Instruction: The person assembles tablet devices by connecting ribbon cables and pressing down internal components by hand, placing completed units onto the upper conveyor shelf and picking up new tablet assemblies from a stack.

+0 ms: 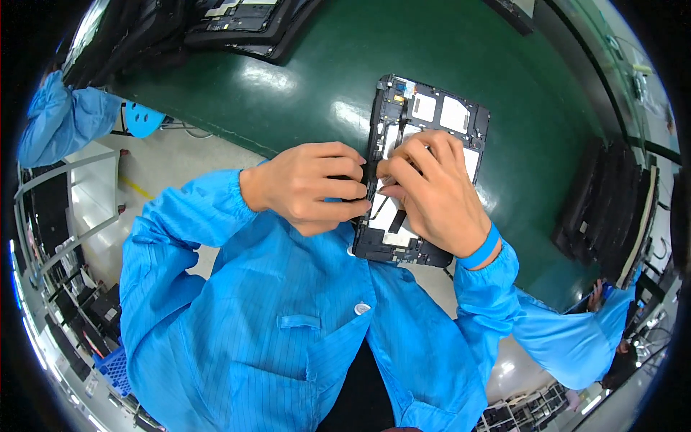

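Right hand [439,191]: fingers bunched over opened tablet-like device [432,108], toward its 9 o'clock side; can't tell if gripping anything. Left hand [317,189]: fingers bent at its 9 o'clock edge, grip unclear. Device's at the near edge of green table [533,144]. Stacked devices [245,18] at 10, dark panels [594,201] at 3.

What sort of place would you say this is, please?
Probably an electronics assembly or repair workshop: an opened tablet-like device at a green worktop, similar stacked devices, and a blue work coat.
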Demonstrator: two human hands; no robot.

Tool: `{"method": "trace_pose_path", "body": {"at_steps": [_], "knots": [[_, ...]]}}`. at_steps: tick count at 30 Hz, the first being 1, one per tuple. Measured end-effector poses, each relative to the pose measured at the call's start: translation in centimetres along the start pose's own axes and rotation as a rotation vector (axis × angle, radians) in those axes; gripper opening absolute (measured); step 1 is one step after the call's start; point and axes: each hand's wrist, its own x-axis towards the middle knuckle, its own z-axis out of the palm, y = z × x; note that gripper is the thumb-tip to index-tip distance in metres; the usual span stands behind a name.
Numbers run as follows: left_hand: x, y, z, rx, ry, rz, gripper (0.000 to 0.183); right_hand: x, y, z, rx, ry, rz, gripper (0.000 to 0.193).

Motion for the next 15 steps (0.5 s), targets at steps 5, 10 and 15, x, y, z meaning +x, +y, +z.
{"method": "trace_pose_path", "body": {"at_steps": [5,10,15], "knots": [[0.7,-0.3,-0.5,-0.048,0.02,0.015,0.031,-0.2,-0.3,0.1,-0.04,0.001,0.013,0.019],[1.0,-1.1,-0.1,-0.066,-0.004,0.054,0.032,-0.3,-0.1,0.9,-0.124,0.094,0.026,0.024],[0.7,-1.8,0.2,-0.091,0.01,0.134,0.033,-0.8,0.3,0.1,-0.107,0.043,-0.019,0.029]]}}
